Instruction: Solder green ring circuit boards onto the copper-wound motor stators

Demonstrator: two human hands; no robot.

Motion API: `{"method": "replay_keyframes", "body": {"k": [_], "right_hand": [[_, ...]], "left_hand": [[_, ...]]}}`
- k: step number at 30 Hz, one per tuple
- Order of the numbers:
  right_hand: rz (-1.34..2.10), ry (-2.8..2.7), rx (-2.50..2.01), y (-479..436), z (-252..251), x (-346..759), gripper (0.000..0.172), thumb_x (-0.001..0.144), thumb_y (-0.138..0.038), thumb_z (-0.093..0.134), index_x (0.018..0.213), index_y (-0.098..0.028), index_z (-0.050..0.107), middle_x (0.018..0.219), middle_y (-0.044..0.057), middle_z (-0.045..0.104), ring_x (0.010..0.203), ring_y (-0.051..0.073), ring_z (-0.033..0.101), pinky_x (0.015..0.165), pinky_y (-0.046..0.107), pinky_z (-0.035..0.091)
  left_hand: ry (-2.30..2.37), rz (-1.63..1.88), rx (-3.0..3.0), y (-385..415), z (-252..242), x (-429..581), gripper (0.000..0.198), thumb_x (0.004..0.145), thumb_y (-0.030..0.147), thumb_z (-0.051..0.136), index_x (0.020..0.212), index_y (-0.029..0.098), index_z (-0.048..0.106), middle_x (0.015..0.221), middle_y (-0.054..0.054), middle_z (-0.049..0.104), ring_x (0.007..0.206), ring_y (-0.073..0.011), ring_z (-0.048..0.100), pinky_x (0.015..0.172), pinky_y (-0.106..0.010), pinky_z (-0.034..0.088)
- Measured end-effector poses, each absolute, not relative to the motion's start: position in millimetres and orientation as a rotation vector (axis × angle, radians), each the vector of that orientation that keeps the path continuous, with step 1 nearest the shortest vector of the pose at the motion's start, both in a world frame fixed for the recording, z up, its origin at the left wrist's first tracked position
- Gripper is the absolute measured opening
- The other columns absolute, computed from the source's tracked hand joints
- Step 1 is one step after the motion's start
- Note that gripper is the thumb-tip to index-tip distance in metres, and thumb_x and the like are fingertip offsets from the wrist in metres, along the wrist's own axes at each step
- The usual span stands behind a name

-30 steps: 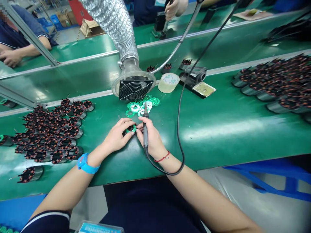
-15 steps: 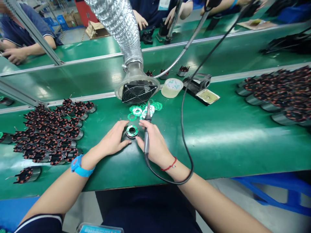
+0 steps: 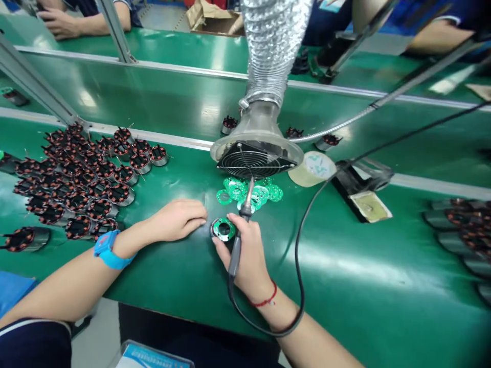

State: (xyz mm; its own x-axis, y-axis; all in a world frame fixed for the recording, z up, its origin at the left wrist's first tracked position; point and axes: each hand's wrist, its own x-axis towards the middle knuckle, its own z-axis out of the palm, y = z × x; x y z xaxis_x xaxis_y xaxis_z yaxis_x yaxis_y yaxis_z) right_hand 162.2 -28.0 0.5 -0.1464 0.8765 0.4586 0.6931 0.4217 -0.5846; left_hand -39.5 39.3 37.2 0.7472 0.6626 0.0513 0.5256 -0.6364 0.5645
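Note:
My right hand (image 3: 247, 255) is closed round a soldering iron (image 3: 240, 232) whose tip points up toward a pile of green ring boards (image 3: 249, 191). Its fingers also touch a small motor stator topped with a green ring board (image 3: 222, 229) standing on the green bench. My left hand (image 3: 178, 219) rests on the bench just left of the stator, fingers loosely curled, a little apart from it. What its fingertips hold, if anything, is hidden. A blue watch is on my left wrist, a red string on my right.
Several wound stators (image 3: 84, 179) crowd the left of the bench (image 3: 345, 266), more lie at the right edge (image 3: 460, 230). A fume duct with fan (image 3: 256, 156), a tape roll (image 3: 312, 168) and an iron stand with sponge (image 3: 364, 197) stand behind. Other people's arms (image 3: 76, 20) work beyond.
My left hand has let go of the stator and drawn back to the left. My right hand keeps the iron and stays at the stator. The view has swung left.

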Motion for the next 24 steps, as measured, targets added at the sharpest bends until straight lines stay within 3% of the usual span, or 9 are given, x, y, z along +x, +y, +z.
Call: {"method": "replay_keyframes", "body": {"k": [5,10,16,24], "right_hand": [[0.246,-1.925,-1.248,-29.9,-0.8,161.0,0.057,0.088,-0.026,0.063,0.139,-0.023,0.037,0.112,0.012,0.064,0.093,0.026,0.057,0.078,0.043,0.052],[0.196,-1.988,-1.147,-24.1,1.9,160.1,0.060,0.089,-0.025,0.063,0.141,-0.021,0.035,0.111,0.012,0.068,0.088,0.024,0.060,0.073,0.041,0.050],[0.223,-2.044,-1.044,-24.7,13.2,163.5,0.064,0.087,-0.021,0.061,0.145,-0.025,0.033,0.122,0.011,0.067,0.113,0.027,0.057,0.087,0.046,0.050],[0.150,-2.037,-1.087,-32.1,22.3,171.9,0.043,0.085,-0.010,0.058,0.125,-0.021,0.050,0.092,0.004,0.076,0.084,0.022,0.065,0.078,0.039,0.049]], "left_hand": [[0.987,0.592,1.894,32.1,32.0,-28.6,0.014,0.091,0.022,0.050,0.084,0.016,0.060,0.080,-0.001,0.064,0.071,-0.0111,0.055,0.067,-0.022,0.043],[1.063,0.595,1.444,20.1,24.0,-13.2,0.010,0.084,0.025,0.058,0.082,0.015,0.060,0.074,0.001,0.062,0.066,-0.0099,0.052,0.062,-0.021,0.042],[0.954,0.580,1.317,20.1,23.4,-5.7,0.010,0.083,0.023,0.059,0.080,0.014,0.058,0.071,0.002,0.059,0.064,-0.0089,0.051,0.061,-0.021,0.041],[0.990,0.631,1.291,21.3,22.6,-7.3,0.009,0.083,0.020,0.060,0.077,0.015,0.056,0.066,0.004,0.052,0.063,-0.0091,0.047,0.062,-0.022,0.038]]}}
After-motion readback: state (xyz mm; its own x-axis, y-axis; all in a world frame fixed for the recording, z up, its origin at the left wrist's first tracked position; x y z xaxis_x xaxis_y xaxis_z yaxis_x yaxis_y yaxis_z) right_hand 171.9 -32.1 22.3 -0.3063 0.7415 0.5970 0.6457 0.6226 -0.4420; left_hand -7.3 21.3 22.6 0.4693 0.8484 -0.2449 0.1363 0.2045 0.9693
